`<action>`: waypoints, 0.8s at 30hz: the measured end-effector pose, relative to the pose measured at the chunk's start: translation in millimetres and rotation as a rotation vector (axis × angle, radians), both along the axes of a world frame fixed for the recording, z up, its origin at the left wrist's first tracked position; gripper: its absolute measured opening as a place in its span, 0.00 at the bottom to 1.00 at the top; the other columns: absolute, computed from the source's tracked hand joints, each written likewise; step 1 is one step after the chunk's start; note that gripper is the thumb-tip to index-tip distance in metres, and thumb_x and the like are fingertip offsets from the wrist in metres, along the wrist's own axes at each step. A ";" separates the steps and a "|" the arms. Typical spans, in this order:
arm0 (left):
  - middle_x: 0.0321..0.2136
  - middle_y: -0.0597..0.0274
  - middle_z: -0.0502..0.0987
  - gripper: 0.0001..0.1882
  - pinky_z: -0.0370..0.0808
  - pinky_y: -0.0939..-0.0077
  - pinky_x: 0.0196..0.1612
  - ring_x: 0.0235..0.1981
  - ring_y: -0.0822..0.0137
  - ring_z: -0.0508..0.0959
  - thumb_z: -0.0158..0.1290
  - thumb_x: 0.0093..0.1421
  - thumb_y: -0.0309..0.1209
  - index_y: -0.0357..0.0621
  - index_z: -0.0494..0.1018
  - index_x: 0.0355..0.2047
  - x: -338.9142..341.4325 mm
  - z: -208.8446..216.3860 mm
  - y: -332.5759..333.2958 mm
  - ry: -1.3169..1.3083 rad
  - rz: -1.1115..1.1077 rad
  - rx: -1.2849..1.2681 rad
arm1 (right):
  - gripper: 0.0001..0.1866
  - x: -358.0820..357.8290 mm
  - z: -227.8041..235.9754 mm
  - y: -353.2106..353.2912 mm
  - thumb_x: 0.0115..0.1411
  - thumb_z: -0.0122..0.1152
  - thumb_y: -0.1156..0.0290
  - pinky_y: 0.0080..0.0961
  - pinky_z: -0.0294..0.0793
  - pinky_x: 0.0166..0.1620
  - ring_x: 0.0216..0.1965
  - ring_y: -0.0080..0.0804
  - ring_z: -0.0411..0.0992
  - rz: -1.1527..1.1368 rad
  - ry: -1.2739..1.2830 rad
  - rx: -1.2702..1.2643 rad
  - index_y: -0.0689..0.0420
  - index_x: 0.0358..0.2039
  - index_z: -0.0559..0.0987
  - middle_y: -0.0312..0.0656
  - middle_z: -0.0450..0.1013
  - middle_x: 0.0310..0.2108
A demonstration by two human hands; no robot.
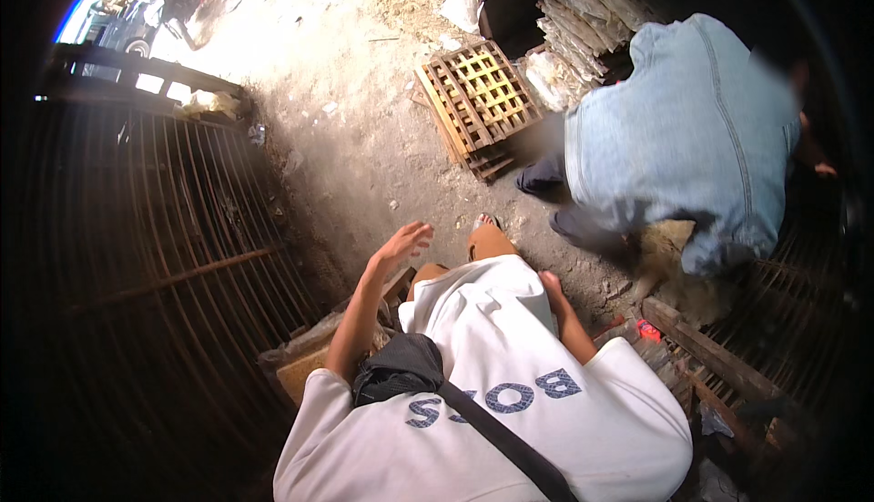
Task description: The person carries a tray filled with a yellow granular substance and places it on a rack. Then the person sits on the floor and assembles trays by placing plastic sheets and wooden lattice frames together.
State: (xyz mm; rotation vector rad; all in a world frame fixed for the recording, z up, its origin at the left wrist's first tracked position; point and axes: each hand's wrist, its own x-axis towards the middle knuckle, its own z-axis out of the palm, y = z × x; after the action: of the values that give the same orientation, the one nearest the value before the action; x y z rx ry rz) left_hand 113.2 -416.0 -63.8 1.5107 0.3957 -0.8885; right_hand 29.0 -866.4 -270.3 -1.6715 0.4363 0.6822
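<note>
My left hand (pixel 405 243) is raised in front of me over the dirt floor, its fingers loosely spread and nothing in them. Down at my right side, my right hand (pixel 552 285) rests by my thigh, next to the hem of my white shirt (pixel 492 356); its fingers are mostly hidden there. A black bag (pixel 401 367) on a strap hangs across my chest, close to my left forearm. Below my left arm is a block-like brownish thing (pixel 300 370), partly covered by the arm.
At the right, a person in a light blue denim jacket (pixel 674 129) bends over a slatted rack (pixel 774 302). A wooden lattice crate (pixel 482 101) lies ahead, beside stacked flat sheets (pixel 592 15). Another barred rack (pixel 182 202) stands left. A wooden beam (pixel 710 347) edges the right.
</note>
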 end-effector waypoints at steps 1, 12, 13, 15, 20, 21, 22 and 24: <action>0.49 0.51 0.70 0.25 0.70 0.55 0.52 0.49 0.56 0.72 0.40 0.66 0.48 0.44 0.65 0.54 12.5 -0.4 9.1 0.013 -0.037 0.008 | 0.15 38.7 14.6 19.7 0.61 0.52 0.58 0.23 0.68 0.28 0.25 0.21 0.68 0.050 -0.085 -0.121 0.56 0.26 0.74 0.33 0.71 0.22; 0.44 0.64 0.75 0.20 0.73 0.72 0.45 0.46 0.65 0.72 0.48 0.63 0.42 0.44 0.73 0.48 156.4 42.4 58.2 0.083 -0.705 0.043 | 0.14 174.1 66.7 154.4 0.61 0.54 0.60 0.23 0.71 0.38 0.35 0.22 0.70 0.061 -0.181 -0.079 0.57 0.38 0.76 0.37 0.74 0.32; 0.39 0.69 0.75 0.19 0.72 0.75 0.38 0.37 0.70 0.73 0.47 0.62 0.44 0.48 0.74 0.47 165.3 10.0 75.0 -0.021 -0.755 0.030 | 0.13 173.3 76.5 162.3 0.61 0.55 0.62 0.22 0.70 0.39 0.35 0.22 0.70 0.041 -0.151 -0.152 0.59 0.37 0.77 0.37 0.75 0.32; 0.38 0.70 0.75 0.19 0.72 0.76 0.37 0.35 0.72 0.73 0.47 0.61 0.45 0.49 0.75 0.46 207.6 5.6 73.1 0.068 -0.954 -0.059 | 0.16 122.8 31.9 142.0 0.59 0.54 0.59 0.25 0.69 0.33 0.29 0.25 0.69 -0.139 -0.150 -0.137 0.61 0.35 0.77 0.37 0.74 0.27; 0.36 0.72 0.75 0.19 0.72 0.79 0.35 0.31 0.75 0.72 0.47 0.60 0.47 0.51 0.75 0.44 315.8 -8.3 92.0 0.317 -1.271 -0.099 | 0.17 37.5 75.1 242.7 0.59 0.54 0.56 0.25 0.67 0.32 0.28 0.25 0.67 -0.735 0.307 0.047 0.59 0.33 0.77 0.37 0.72 0.25; 0.34 0.73 0.75 0.18 0.72 0.80 0.31 0.29 0.78 0.72 0.46 0.59 0.48 0.51 0.76 0.40 336.1 4.2 78.6 0.281 -1.328 -0.116 | 0.17 21.9 69.4 262.0 0.59 0.54 0.56 0.25 0.67 0.32 0.28 0.25 0.68 -0.816 0.342 0.049 0.59 0.33 0.77 0.37 0.72 0.25; 0.33 0.77 0.75 0.18 0.72 0.81 0.30 0.29 0.78 0.72 0.46 0.59 0.48 0.53 0.76 0.41 339.1 -23.8 86.8 0.200 -1.393 -0.056 | 0.17 27.4 70.3 278.7 0.59 0.54 0.56 0.25 0.67 0.32 0.28 0.25 0.68 -0.811 0.369 0.042 0.59 0.33 0.77 0.37 0.72 0.25; 0.28 0.73 0.76 0.18 0.71 0.80 0.26 0.25 0.75 0.73 0.41 0.60 0.51 0.61 0.77 0.38 310.1 -126.1 128.1 0.186 -1.411 -0.234 | 0.17 64.9 71.5 318.2 0.59 0.54 0.56 0.25 0.67 0.32 0.28 0.25 0.68 -0.680 0.385 0.059 0.59 0.33 0.76 0.37 0.72 0.25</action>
State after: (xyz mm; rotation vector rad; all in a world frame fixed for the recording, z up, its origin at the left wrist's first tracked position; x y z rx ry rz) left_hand 423.3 -287.9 -189.9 1.3597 -0.7635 -2.0635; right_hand 93.8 -548.2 -198.8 -1.2138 1.1798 0.4885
